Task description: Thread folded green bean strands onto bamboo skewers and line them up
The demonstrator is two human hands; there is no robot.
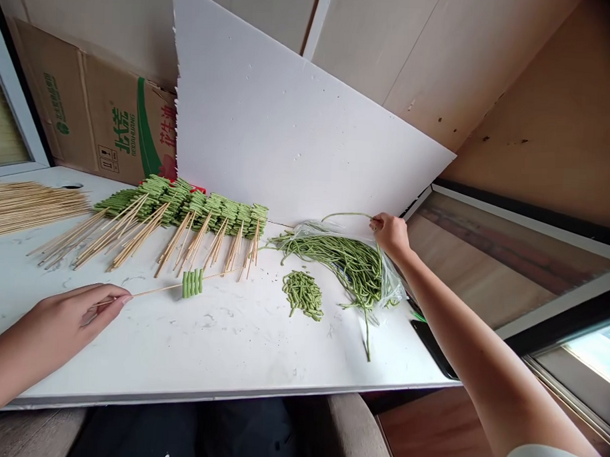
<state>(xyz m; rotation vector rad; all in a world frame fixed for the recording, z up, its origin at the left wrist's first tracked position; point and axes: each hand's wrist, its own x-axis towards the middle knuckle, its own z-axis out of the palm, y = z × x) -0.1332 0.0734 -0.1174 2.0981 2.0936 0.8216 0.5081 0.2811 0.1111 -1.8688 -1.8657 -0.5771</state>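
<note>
White countertop (220, 362) runs across the view beneath pale wall panels, with a large white board (289, 121) leaning upright behind it. At the back left stands a cardboard box (96, 114) printed in green with 北大荒 and BEIDAHUANG beneath; red characters reading 花生油 sit at its right side, close against the board's ragged edge, which cuts off the rest of that face. Smaller green lettering farther left on the box is too fine to read

Left hand (74, 314) pinches a thin skewer (157, 291) near one end, fingers closed round it; short green bean pieces (192, 284) are threaded side by side along it, and its far tip is hard to pick out among the sticks of the loaded skewers (205, 208) piled before the box and board. Bare skewers (30, 205) lie at the far left, cut off by the picture's edge

Right hand (391, 233) has its fingertips drawn together on one long bean (348, 215); the exact hold is hidden by the fingers. Below it, long green beans (344, 260) spill from a clear plastic bag (394, 281), beside a heap of cut pieces (302, 295). A dark flat object (433, 346) at the counter's right is partly covered by the forearm
</note>
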